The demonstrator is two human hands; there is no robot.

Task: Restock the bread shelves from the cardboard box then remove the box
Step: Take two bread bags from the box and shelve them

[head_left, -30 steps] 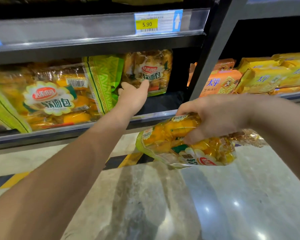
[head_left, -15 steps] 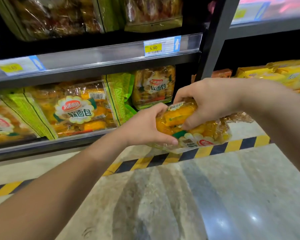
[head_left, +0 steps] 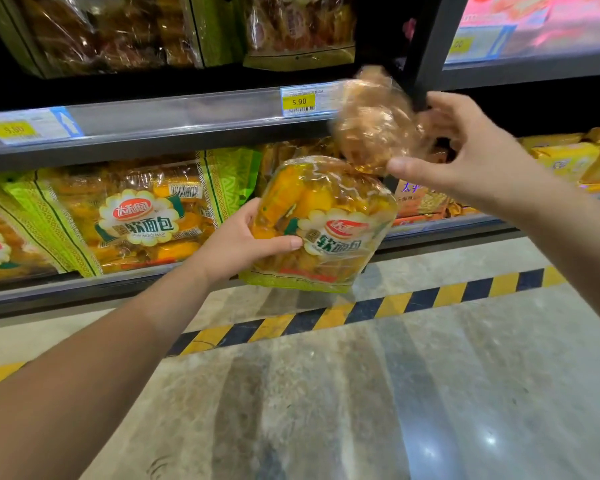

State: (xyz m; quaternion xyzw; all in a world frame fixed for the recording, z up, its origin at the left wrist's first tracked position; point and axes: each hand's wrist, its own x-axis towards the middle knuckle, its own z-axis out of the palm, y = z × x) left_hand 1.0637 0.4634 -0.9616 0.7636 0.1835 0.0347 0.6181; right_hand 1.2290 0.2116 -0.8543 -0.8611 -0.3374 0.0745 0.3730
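Observation:
A bag of soft bread (head_left: 326, 223), clear plastic with yellow rolls and a green bottom edge, stands upright in the air in front of the lower shelf (head_left: 118, 289). My left hand (head_left: 243, 240) grips its left side, thumb across the front label. My right hand (head_left: 465, 150) is up at the bag's blurred, gathered top (head_left: 371, 123), thumb under it and fingers curved behind it. More of the same bread bags (head_left: 139, 216) lie stacked on the lower shelf to the left. No cardboard box is in view.
An upper shelf rail (head_left: 174, 119) with a 5.90 price tag (head_left: 298, 100) runs above the bag. A dark upright post (head_left: 426, 39) divides the bays; yellow packets (head_left: 565, 157) fill the right bay. Black-and-yellow floor tape (head_left: 361, 310) runs along the shelf base.
The bag has gone from lying flat to standing upright and has risen toward the shelf. My left hand moved from the shelf onto it; my right hand shifted from its middle to its top.

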